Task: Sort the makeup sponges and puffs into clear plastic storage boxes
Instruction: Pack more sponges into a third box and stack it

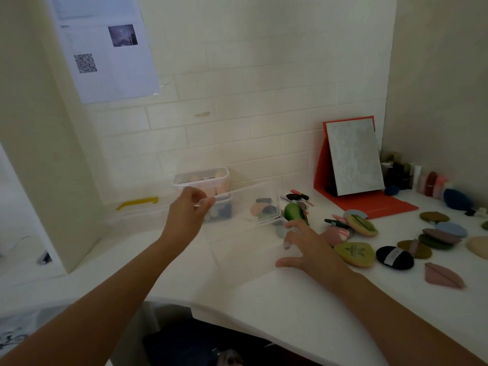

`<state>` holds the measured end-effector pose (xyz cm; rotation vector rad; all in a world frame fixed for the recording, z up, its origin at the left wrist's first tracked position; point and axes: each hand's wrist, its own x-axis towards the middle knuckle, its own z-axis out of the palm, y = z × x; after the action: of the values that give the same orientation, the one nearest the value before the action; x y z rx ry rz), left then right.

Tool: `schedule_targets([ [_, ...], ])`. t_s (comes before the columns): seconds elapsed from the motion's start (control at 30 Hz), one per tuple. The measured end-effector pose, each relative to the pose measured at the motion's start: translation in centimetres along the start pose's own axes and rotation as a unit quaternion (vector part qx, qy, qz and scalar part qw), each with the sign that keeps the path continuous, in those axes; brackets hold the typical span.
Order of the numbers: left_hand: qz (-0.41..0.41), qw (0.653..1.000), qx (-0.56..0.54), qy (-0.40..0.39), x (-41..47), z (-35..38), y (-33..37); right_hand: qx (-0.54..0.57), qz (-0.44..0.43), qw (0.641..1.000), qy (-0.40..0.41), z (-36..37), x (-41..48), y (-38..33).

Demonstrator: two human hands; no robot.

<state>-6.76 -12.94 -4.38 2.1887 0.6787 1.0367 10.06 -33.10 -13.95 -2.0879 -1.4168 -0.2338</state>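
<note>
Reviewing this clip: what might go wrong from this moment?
1. The left hand is at the top box, which sits stacked on a lower box. A tug could tip it and spill the sponges inside.
2. The right hand reaches with spread fingers toward the green sponge, which lies between a third box and scattered puffs. A loose grab might roll it away.

white brick-style tile wall (pixel 264 75) at the back, plain beige wall (pixel 435 75) on the right, white pillar (pixel 39 154) on the left. printed sheet with a QR code (pixel 105 48) taped up high. white tabletop (pixel 264 299), light's pretty dim
</note>
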Motion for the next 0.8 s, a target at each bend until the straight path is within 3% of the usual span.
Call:
schedule_targets([
  [0.1,-0.119,0.985,-0.124,0.006,0.4,0.5,-1.8,0.001,0.000,1.000,-0.003,0.1,0.2,0.1],
  [0.4,-0.231,0.965,-0.078,-0.093,-0.2,3.3,-5.0,0.002,0.016,1.000,-0.001,0.2,0.2,-0.1],
  [0.53,-0.087,0.973,0.186,-0.105,-0.2,3.7,-4.0,-0.008,0.014,1.000,-0.002,-0.1,0.2,-0.3],
  [0.63,0.062,0.979,0.173,-0.090,-1.0,4.7,-1.7,0.001,0.022,1.000,-0.014,-0.3,0.2,-0.4],
  [0.8,0.200,0.926,0.209,-0.243,-3.0,7.8,2.1,0.016,0.016,1.000,0.003,-1.3,0.4,-0.3],
])
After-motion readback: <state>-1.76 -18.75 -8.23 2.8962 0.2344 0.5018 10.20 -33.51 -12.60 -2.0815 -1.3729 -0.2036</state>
